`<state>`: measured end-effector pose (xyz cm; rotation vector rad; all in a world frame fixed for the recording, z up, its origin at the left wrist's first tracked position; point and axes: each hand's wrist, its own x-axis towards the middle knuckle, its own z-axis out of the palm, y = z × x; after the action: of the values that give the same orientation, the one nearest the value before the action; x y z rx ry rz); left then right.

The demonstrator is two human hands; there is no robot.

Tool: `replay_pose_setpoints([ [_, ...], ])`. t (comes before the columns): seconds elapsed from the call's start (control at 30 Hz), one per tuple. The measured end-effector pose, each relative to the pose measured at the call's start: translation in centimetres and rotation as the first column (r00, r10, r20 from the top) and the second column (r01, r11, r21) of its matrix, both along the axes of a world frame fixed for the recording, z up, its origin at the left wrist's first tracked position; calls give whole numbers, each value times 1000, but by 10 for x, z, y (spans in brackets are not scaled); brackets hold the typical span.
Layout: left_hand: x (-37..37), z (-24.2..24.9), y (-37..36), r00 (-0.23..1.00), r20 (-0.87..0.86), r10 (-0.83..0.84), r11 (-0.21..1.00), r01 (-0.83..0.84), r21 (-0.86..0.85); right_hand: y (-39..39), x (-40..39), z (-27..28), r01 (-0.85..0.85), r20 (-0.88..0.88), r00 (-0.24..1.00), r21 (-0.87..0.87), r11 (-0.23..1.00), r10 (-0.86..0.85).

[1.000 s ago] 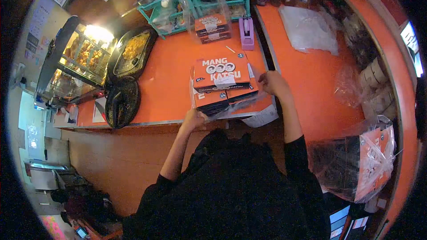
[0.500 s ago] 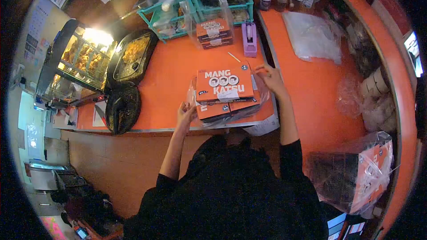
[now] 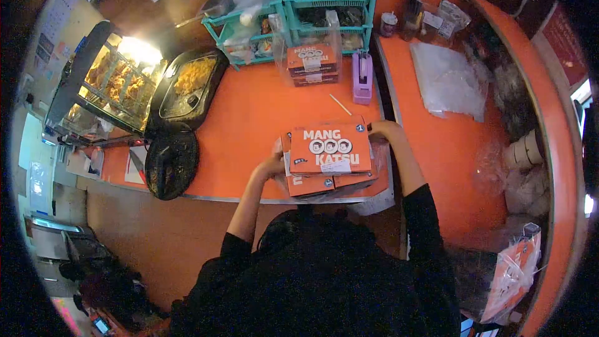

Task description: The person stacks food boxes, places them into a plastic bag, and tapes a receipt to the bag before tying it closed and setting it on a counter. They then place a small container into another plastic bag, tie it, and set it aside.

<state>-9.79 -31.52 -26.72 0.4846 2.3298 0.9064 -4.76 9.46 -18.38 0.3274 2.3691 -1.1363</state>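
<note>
Two or more orange "Mang Katsu" takeout boxes (image 3: pixel 331 150) are stacked near the front edge of the counter, a white label on the top one. A clear plastic bag (image 3: pixel 382 157) surrounds the lower part of the stack. At the left side, my left hand (image 3: pixel 272 161) is closed on the bag against the boxes, its fingertips partly hidden. My right hand (image 3: pixel 385 130) curls round the bag at the upper right corner, also closed, with some fingers behind the boxes. Beyond the stack lies a thin white stick (image 3: pixel 340 104).
A purple tape dispenser (image 3: pixel 362 78) and bagged boxes (image 3: pixel 312 62) stand behind, before teal racks (image 3: pixel 331 0). Left are a lit food warmer (image 3: pixel 121 81), a fried-food tray (image 3: pixel 187 87) and a black lid (image 3: pixel 171 165). Plastic bags (image 3: pixel 446 78) lie right; another bagged load (image 3: pixel 511 268) is lower right.
Both hands have closed in on the sides of the stack, the left moving up along it and the right in to the corner. The whole view has shifted slightly.
</note>
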Motion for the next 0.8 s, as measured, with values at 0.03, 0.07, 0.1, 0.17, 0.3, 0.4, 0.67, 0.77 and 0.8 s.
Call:
replay_pose_setpoints([
  [0.03, -7, 13, 4, 995, 99, -17, 998, 10, 66, -5, 0, 14, 54, 51, 998, -110, 993, -49],
  [0.07, -12, 26, 2, 948, 303, 95, 973, -152, 172, -6, 2, 29, -140, 14, 990, -70, 988, 142],
  [0.1, -12, 37, 3, 844, 508, 172, 915, -328, 235, -8, 4, 27, -238, 5, 971, -45, 970, 238],
  [0.17, -17, 8, 4, 766, 598, 234, 804, -499, 324, -2, -2, -10, -318, -199, 935, -112, 941, 292],
  [0.3, -12, 55, 20, 315, 949, -13, 467, -837, 284, 3, 5, 11, 276, 104, 957, -609, 744, -270],
  [0.4, -2, 75, 38, 516, 850, 109, 461, -783, 416, -8, 0, 2, 461, 267, 863, -765, 450, -430],
  [0.67, 13, 78, 28, 890, -161, 426, 871, -356, 338, -56, -1, 36, 281, -637, 701, -168, 945, -322],
  [0.77, 23, 107, 26, 775, -572, 269, 961, -180, 209, -52, 8, 53, 265, -840, 507, -60, 963, -192],
  [0.8, 26, 110, 23, 761, -583, 284, 952, -151, 268, -50, 11, 60, 226, -831, 525, -75, 971, -186],
])
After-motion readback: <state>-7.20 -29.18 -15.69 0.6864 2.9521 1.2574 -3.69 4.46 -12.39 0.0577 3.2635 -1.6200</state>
